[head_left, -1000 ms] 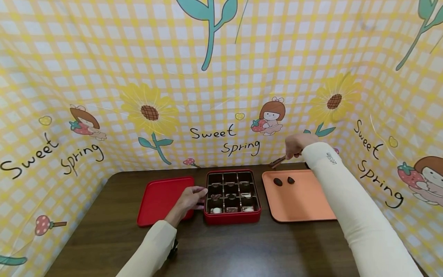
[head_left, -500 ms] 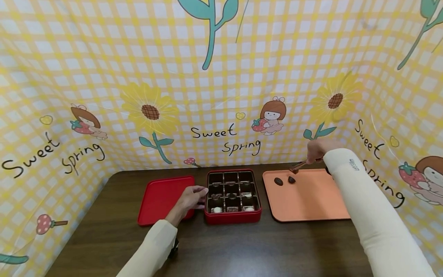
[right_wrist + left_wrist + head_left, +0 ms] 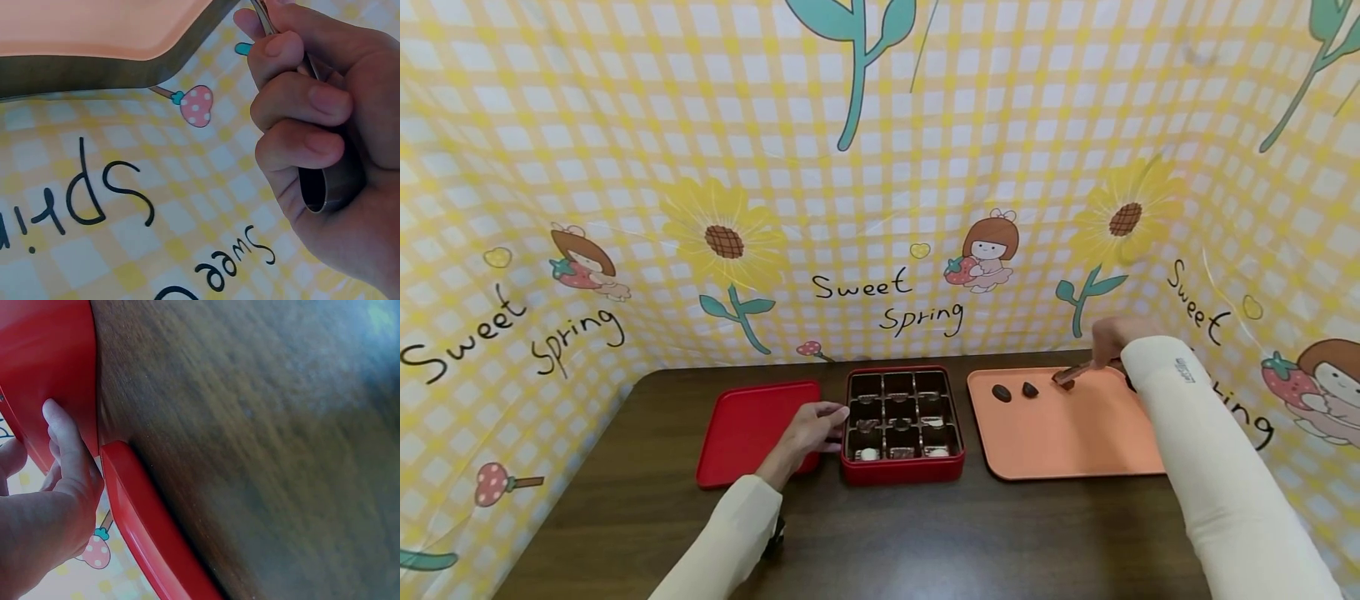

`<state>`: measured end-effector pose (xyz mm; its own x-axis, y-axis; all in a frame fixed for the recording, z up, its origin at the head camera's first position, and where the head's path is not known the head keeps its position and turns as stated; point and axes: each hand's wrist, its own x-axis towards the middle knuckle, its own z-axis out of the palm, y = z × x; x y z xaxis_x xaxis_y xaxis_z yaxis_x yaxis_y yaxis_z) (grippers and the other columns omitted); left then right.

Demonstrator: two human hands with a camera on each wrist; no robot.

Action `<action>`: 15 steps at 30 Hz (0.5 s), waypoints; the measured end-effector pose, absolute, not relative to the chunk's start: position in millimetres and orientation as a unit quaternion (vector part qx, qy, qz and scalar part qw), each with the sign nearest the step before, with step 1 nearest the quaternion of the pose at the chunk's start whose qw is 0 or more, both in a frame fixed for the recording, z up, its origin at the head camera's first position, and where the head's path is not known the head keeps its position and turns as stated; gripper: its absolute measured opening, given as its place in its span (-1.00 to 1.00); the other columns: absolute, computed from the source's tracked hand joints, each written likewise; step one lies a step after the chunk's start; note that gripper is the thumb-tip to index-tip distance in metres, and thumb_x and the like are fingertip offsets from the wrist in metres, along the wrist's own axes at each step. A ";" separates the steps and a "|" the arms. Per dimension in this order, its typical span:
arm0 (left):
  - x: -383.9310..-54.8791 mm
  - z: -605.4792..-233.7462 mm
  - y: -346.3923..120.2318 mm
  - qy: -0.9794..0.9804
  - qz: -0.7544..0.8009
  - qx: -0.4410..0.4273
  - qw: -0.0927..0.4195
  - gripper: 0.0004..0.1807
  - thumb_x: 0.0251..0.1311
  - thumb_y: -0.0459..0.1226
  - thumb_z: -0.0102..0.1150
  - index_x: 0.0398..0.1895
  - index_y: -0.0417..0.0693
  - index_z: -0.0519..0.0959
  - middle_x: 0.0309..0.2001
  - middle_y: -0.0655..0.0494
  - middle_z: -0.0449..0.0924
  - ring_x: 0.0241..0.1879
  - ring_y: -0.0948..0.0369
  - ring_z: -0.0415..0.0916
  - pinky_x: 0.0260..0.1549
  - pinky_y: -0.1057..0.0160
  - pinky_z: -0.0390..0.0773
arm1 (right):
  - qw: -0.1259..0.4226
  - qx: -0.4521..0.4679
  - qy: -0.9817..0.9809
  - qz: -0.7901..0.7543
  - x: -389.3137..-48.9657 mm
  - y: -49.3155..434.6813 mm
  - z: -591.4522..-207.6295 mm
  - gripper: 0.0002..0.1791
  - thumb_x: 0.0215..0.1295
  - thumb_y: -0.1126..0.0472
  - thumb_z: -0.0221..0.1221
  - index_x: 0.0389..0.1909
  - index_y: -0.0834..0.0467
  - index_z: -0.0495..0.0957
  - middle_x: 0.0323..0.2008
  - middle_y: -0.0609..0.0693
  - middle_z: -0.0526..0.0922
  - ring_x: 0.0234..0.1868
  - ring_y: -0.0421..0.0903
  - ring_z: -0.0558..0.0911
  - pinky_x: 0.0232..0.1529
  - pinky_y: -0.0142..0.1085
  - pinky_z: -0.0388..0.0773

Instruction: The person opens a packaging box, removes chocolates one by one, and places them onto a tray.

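In the head view, my right hand (image 3: 1116, 337) grips a pair of tongs (image 3: 1077, 370). The tongs' metal bent end (image 3: 331, 187) lies within the curled fingers in the right wrist view. Their tips are at a small dark chocolate (image 3: 1068, 384) on the orange tray (image 3: 1045, 450); whether they pinch it I cannot tell. Two more dark chocolates (image 3: 1016, 391) lie to its left. My left hand (image 3: 808, 429) touches the left side of a red box (image 3: 902, 472), its fingers fairly straight against the wall. Chocolates, some dark and some white, sit in several of the box's compartments.
A red lid (image 3: 748, 433) lies flat on the brown wooden table (image 3: 865, 542), left of the box and under my left hand and wrist. A yellow checked cloth (image 3: 865, 192) hangs close behind the table and at both sides.
My right hand has moved right and slightly down with the tongs. Their tips went from behind the tray's left end to the chocolate near its back edge. The left hand has stayed in place.
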<state>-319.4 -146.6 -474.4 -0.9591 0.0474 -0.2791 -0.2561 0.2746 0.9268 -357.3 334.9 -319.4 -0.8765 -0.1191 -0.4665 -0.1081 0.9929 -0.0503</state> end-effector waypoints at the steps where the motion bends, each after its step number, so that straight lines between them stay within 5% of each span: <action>1: -319.6 -474.8 -146.7 0.788 0.598 -0.066 0.128 -0.59 0.44 -0.20 0.12 0.21 -0.28 0.51 0.01 -0.17 0.56 -0.15 0.05 0.60 -0.28 0.13 0.75 | 0.242 -0.052 0.969 -0.011 -356.7 336.1 -320.3 -0.53 0.27 0.28 0.15 -0.81 -0.07 0.30 -0.80 -0.21 0.17 -0.72 -0.26 0.07 -0.65 -0.44 0.06; 10: -320.3 -475.4 -146.4 0.789 0.597 -0.067 0.130 -0.58 0.43 -0.19 0.13 0.21 -0.28 0.51 0.01 -0.18 0.57 -0.15 0.05 0.60 -0.30 0.14 0.75 | 0.252 -0.015 0.967 -0.031 -355.5 338.0 -326.3 -0.67 0.33 0.17 0.25 -0.66 0.04 0.54 -0.74 -0.16 0.36 -0.70 -0.23 0.25 -0.62 -0.42 0.23; 15: -320.6 -475.6 -146.6 0.787 0.599 -0.066 0.130 -0.59 0.43 -0.19 0.13 0.21 -0.28 0.51 0.01 -0.17 0.57 -0.15 0.05 0.60 -0.31 0.15 0.75 | 0.252 -0.011 0.967 -0.024 -353.7 337.7 -327.3 -0.67 0.33 0.16 0.25 -0.66 0.02 0.50 -0.73 -0.15 0.36 -0.69 -0.23 0.22 -0.61 -0.41 0.21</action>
<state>-320.6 -146.6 -475.6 -0.9575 0.0514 -0.2838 -0.2599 0.2727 0.9263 -353.7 337.7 -327.3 -0.8731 -0.0339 -0.4865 -0.0092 0.9986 -0.0529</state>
